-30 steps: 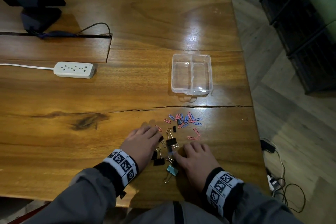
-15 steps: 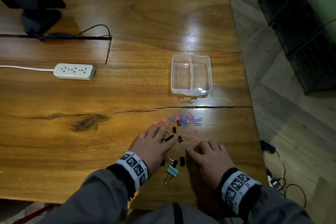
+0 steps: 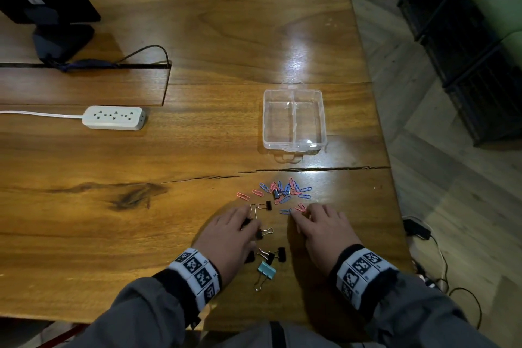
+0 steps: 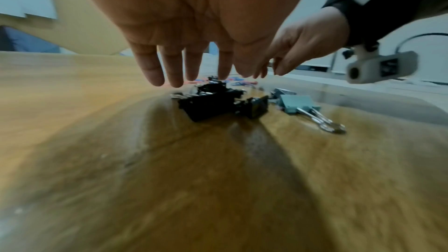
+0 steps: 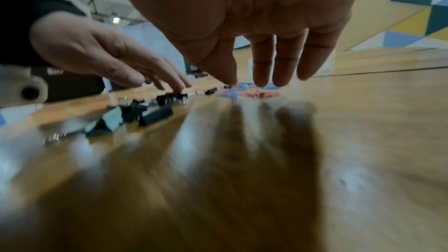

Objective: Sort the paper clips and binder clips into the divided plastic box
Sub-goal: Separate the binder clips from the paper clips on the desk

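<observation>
A wide wooden table (image 3: 197,37) under dim indoor light, its glossy top split by a long crack running across the near half. Just beyond that crack stands the divided plastic box (image 3: 293,118), clear, lidless and with both compartments bare. On the near side of the crack lies a loose cluster of pink and blue paper clips (image 3: 285,192), one small black clip mixed in among them, with a single pink clip lying a little to the left. Nearer the table's edge are the black binder clips (image 3: 272,255), scattered between the person's two hands, and a lone teal binder clip (image 3: 266,271) with its wire handles pointing toward the edge. The left hand (image 3: 230,237) is spread palm down, fingers straight and apart, its fingertips (image 4: 178,81) over the black clips; whether they touch is unclear. The right hand (image 3: 324,230) is likewise flat and relaxed, fingers extended, its fingertips (image 5: 260,81) reaching the near edge of the paper clip cluster; neither hand holds anything. Both wrists carry bands printed with black-and-white markers. Farther left on the table sit a white power strip (image 3: 114,118) with its cord, and at the far corner a dark monitor stand (image 3: 60,37).
</observation>
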`<state>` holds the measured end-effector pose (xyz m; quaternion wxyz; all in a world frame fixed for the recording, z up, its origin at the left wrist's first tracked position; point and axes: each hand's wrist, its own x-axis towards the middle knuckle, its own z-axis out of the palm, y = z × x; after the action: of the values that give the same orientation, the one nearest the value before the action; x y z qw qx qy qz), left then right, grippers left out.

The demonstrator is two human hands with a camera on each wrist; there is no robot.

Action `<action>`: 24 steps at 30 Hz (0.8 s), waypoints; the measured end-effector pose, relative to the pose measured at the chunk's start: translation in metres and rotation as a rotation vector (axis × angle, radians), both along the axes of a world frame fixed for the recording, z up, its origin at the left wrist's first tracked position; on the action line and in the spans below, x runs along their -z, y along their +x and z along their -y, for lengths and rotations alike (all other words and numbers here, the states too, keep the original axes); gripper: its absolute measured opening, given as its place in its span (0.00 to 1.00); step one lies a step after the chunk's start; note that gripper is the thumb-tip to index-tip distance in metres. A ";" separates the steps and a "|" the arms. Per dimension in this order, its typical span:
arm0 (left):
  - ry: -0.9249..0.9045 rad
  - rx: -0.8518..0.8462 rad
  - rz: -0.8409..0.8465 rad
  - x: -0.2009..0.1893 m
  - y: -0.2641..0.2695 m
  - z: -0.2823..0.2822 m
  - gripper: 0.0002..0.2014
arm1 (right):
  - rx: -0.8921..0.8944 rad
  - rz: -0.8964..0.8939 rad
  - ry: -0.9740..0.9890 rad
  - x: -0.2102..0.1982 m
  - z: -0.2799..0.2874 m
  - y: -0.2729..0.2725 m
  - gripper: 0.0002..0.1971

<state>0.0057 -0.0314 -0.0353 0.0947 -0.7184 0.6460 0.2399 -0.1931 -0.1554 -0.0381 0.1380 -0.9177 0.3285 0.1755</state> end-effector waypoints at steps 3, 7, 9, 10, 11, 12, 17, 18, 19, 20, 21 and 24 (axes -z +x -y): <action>-0.048 -0.180 -0.014 0.000 0.010 0.004 0.25 | 0.038 -0.031 0.017 -0.005 -0.005 -0.007 0.24; -0.100 -0.148 -0.038 0.005 0.006 0.023 0.23 | 0.029 -0.030 0.052 -0.004 -0.014 0.002 0.29; -0.103 -0.083 -0.043 0.007 -0.001 0.029 0.25 | 0.013 0.013 0.056 -0.003 -0.011 0.013 0.29; -0.104 -0.058 -0.037 0.009 -0.005 0.030 0.26 | 0.014 0.024 0.048 -0.004 -0.009 0.015 0.28; -0.101 -0.047 -0.030 0.010 -0.008 0.030 0.27 | 0.022 0.027 0.035 -0.005 -0.007 0.014 0.28; -0.094 -0.048 -0.024 0.011 -0.010 0.030 0.27 | 0.035 0.022 0.029 -0.005 -0.004 0.011 0.28; -0.117 -0.042 -0.020 0.005 -0.012 0.030 0.19 | 0.081 0.028 0.034 -0.005 0.008 0.004 0.27; -0.165 -0.055 -0.021 0.003 -0.012 0.033 0.17 | 0.093 0.043 0.032 -0.004 0.011 0.008 0.26; -0.216 -0.085 -0.032 0.002 -0.013 0.039 0.15 | 0.105 0.057 0.026 -0.003 0.013 0.011 0.25; -0.261 -0.124 -0.048 0.001 -0.013 0.047 0.14 | 0.114 0.066 0.018 -0.002 0.016 0.014 0.25; -0.286 -0.160 -0.066 0.002 -0.015 0.057 0.13 | 0.121 0.069 0.012 -0.001 0.017 0.015 0.25; -0.273 -0.205 -0.092 0.011 -0.020 0.086 0.15 | 0.127 0.075 0.008 -0.001 0.015 0.016 0.24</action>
<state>-0.0144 -0.1169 -0.0461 -0.0582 -0.7749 0.5997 0.1911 -0.1773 -0.1707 -0.0375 0.1647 -0.9005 0.3798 0.1333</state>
